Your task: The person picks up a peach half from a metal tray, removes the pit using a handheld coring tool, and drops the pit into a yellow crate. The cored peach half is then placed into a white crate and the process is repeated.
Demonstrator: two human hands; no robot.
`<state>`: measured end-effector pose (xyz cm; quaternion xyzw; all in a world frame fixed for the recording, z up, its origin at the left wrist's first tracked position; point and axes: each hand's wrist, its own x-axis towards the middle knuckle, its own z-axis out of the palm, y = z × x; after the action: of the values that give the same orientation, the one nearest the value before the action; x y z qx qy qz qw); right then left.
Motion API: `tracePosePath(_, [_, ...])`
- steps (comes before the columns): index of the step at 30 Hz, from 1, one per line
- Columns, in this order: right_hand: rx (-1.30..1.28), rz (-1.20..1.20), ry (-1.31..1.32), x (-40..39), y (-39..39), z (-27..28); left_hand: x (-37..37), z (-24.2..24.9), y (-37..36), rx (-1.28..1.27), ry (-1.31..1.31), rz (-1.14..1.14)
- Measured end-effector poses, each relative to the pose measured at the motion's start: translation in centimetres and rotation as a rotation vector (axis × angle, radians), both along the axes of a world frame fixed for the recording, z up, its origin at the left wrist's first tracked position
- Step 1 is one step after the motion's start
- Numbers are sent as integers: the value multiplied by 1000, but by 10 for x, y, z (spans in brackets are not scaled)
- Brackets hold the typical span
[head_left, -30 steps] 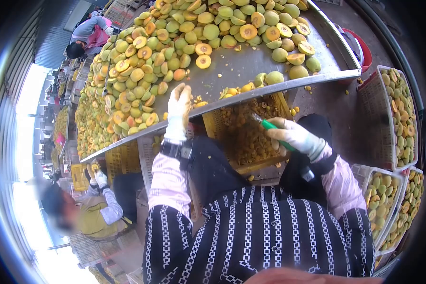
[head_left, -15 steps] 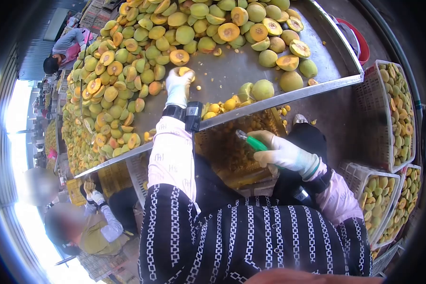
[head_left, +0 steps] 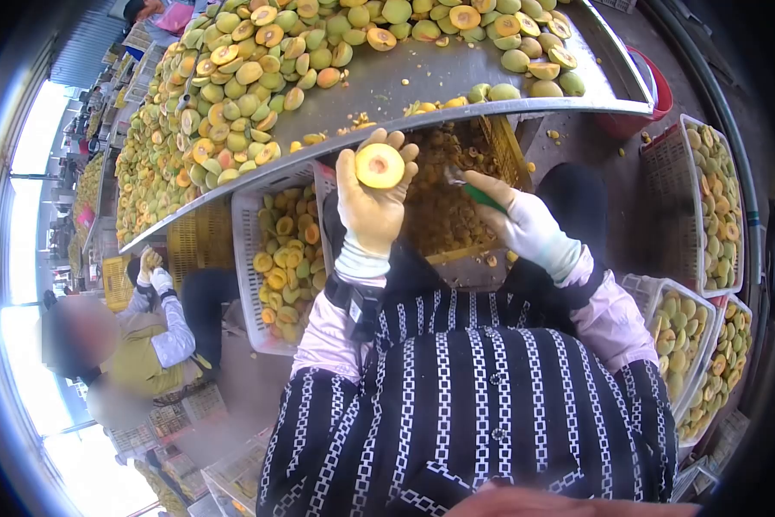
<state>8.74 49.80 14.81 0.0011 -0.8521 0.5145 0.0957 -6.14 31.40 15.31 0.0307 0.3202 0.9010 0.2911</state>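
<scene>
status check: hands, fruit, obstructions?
Left hand grips a halved fruit, cut face up. Right hand grips green-handled knife, apart from the fruit. Nothing between them.

A steel table [head_left: 456, 82] carries heaped halved fruit [head_left: 232, 95]; loose pits [head_left: 357, 123].

Long steel table [head_left: 456, 82] (daylight left)

The gloved left hand [head_left: 368, 202] grips a halved peach [head_left: 379, 165], cut face up, just below the steel table [head_left: 456, 90] edge. Right of it, the gloved right hand [head_left: 515, 217] grips a green-handled knife [head_left: 473, 191] over a crate of pits [head_left: 443, 202].
</scene>
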Motion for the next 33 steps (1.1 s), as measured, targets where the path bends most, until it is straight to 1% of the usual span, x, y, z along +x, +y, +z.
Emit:
tracePosePath(1, [48, -7, 109, 6, -17, 21, 15, 8, -1, -68, 27, 44])
tracePosePath(2, [169, -19, 113, 13, -28, 39, 27, 11, -2, -71, 56, 56])
tracePosePath(3, [274, -47, 207, 16, -37, 44, 37, 14, -1, -71, 89, 66])
tracePosePath(4, [345, -39, 188, 20, -43, 54, 47, 19, 0, -63, 87, 58])
tracePosePath(5, [417, -32, 170, 24, -47, 63, 56, 25, 2, -112, 143, 66])
tracePosePath(6, [424, -39, 166, 25, -49, 66, 62, 28, 4, -161, 197, 74])
tracePosePath(8, [503, -83, 216, 29, -53, 70, 70, 32, 6, -150, 209, 61])
tracePosePath(12, [522, -110, 232, 32, -57, 67, 78, 33, 6, -181, 247, 55])
tracePosePath(15, [548, -115, 244, 34, -61, 65, 83, 36, 7, -201, 209, 53])
tracePosePath(20, [709, -26, 166, 36, -60, 59, 86, 30, 5, -243, 184, 55])
tracePosePath(22, [677, 2, 171, 37, -59, 57, 86, 33, 3, -266, 192, 42])
tracePosePath(24, [642, 29, 176, 39, -61, 59, 86, 38, 2, -285, 145, 33])
tracePosePath(25, [649, 41, 123, 41, -64, 64, 84, 39, 0, -285, 143, 33])
tracePosePath(27, [656, 56, 68, 40, -69, 67, 79, 39, -5, -365, 242, -8])
tracePosePath(29, [560, 41, 50, 38, -73, 65, 79, 45, -5, -338, 241, -2])
tracePosePath(30, [559, 42, 50, 37, -75, 63, 79, 46, -5, -364, 291, 63])
tracePosePath(32, [327, 51, 87, 34, -76, 57, 79, 49, -3, -384, 365, 160])
tracePosePath(33, [327, 52, 89, 33, -77, 56, 77, 50, -3, -384, 366, 161])
